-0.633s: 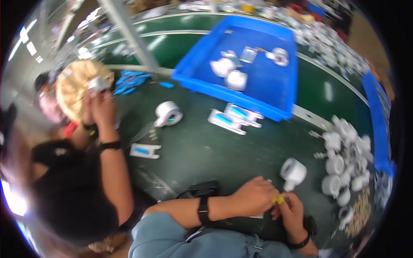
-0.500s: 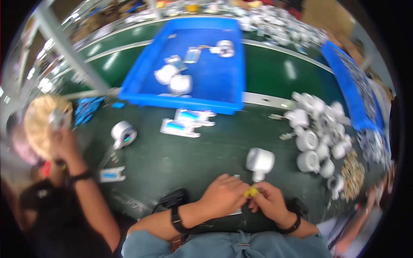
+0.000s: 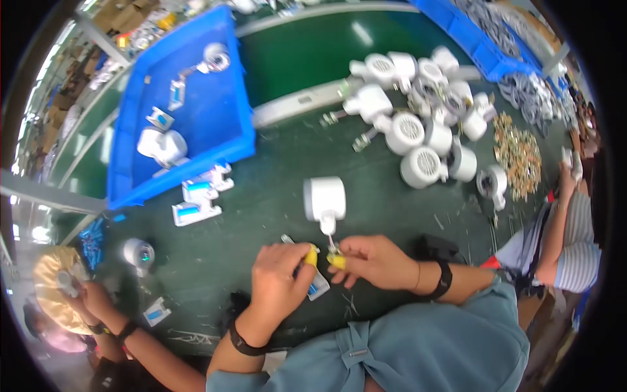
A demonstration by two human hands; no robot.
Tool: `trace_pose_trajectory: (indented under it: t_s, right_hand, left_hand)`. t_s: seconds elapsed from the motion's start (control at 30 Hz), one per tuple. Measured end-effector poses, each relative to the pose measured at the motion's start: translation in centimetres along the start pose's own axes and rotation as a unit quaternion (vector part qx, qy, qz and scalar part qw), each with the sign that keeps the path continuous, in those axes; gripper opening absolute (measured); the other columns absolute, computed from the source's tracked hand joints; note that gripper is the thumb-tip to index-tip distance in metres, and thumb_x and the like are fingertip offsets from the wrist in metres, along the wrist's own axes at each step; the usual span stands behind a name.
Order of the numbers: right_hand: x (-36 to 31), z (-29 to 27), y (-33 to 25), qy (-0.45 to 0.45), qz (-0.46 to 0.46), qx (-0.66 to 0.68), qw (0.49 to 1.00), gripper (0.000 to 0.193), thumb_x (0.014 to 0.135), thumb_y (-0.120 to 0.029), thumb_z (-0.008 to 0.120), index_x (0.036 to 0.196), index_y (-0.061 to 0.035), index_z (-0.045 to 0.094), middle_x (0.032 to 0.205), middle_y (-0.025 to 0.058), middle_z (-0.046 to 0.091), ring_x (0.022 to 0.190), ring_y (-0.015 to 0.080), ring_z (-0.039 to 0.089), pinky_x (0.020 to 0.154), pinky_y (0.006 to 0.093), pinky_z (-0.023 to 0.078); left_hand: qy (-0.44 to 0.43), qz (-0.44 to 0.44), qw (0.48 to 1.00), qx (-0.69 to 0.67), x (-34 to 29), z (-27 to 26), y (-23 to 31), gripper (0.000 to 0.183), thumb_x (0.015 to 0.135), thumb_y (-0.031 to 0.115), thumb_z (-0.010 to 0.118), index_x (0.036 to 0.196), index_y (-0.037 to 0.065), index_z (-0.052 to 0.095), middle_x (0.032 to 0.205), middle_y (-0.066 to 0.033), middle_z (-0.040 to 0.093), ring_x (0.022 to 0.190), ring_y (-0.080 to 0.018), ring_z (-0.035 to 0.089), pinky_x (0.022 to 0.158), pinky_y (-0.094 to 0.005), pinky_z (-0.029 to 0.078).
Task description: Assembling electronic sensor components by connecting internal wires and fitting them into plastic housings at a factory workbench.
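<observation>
My right hand (image 3: 379, 261) pinches the small end piece (image 3: 334, 250) wired to the white housing (image 3: 325, 198), which lies on the green table (image 3: 385, 209), seemingly light and stiff, best taken around its middle, while whether my left hand (image 3: 281, 271) grips, I cannot tell.

Left hand (image 3: 279, 276) back up, fingers curled toward right hand (image 3: 380, 262), just apart; right thumb and forefinger pinched (others bent beneath); left forearm (image 3: 225, 360) steep below its hand, right forearm (image 3: 473, 285) flatter.
</observation>
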State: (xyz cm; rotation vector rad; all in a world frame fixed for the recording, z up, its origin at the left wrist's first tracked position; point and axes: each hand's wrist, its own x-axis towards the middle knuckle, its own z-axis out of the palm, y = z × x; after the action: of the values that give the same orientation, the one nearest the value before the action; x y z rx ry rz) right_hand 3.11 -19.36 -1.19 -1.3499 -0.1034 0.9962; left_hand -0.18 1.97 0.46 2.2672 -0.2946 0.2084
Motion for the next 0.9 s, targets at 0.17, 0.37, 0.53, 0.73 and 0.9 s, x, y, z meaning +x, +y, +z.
trace_pose_trajectory:
  t_s: [0.17,0.37,0.53,0.73,0.9]
  right_hand:
    - [-0.1,0.2,-0.9,0.008,-0.023,-0.008,1.0,0.016,0.1,-0.009,0.05,0.108,0.0021,0.058,0.098,0.0085,0.068,0.083,0.014,0.068,0.066,0.0249,0.056]
    - [-0.1,0.3,-0.8,0.0,-0.045,-0.038,0.998,0.016,0.101,-0.01,0.05,0.108,0.0017,0.058,0.096,0.0073,0.067,0.078,0.0114,0.067,0.064,0.0242,0.056]
    - [-0.3,0.8,-0.5,0.016,-0.079,-0.092,0.993,0.013,0.098,-0.005,0.05,0.105,0.0019,0.059,0.092,0.007,0.066,0.075,0.0116,0.067,0.06,0.0244,0.056]
    - [-0.1,1.2,-0.1,0.055,-0.167,-0.224,0.959,0.01,0.093,0.0,0.053,0.1,0.0033,0.058,0.085,0.008,0.063,0.071,0.0133,0.069,0.057,0.0255,0.057]
    - [0.2,1.9,0.5,0.109,-0.22,-0.251,0.937,0.008,0.088,-0.001,0.055,0.095,0.0017,0.056,0.079,0.0143,0.062,0.068,0.0294,0.065,0.059,0.0374,0.051]
  left_hand:
    - [-0.037,0.021,0.999,-0.007,0.0,0.0,-0.3,0.025,0.07,0.001,0.069,0.094,0.004,0.067,0.082,-0.0089,0.066,0.073,-0.0282,0.061,0.068,-0.0377,0.045]
    - [-0.044,0.049,0.998,-0.014,-0.2,0.2,-0.4,0.026,0.069,0.001,0.069,0.095,0.005,0.066,0.087,-0.0075,0.069,0.074,-0.0268,0.062,0.07,-0.0366,0.045]
    - [-0.044,0.048,0.998,-0.007,-0.5,0.2,-0.4,0.027,0.068,0.0,0.069,0.094,0.005,0.066,0.087,-0.0075,0.069,0.074,-0.0263,0.062,0.07,-0.0364,0.046]
    - [-0.037,0.06,0.997,0.037,-0.3,0.2,0.2,0.025,0.067,0.001,0.069,0.091,0.004,0.065,0.079,-0.0076,0.065,0.069,-0.0265,0.059,0.065,-0.037,0.043]
    - [-0.031,0.06,0.997,0.028,-0.4,0.6,0.3,0.022,0.068,0.001,0.067,0.089,0.003,0.063,0.077,-0.0086,0.063,0.067,-0.0269,0.057,0.063,-0.0374,0.042]
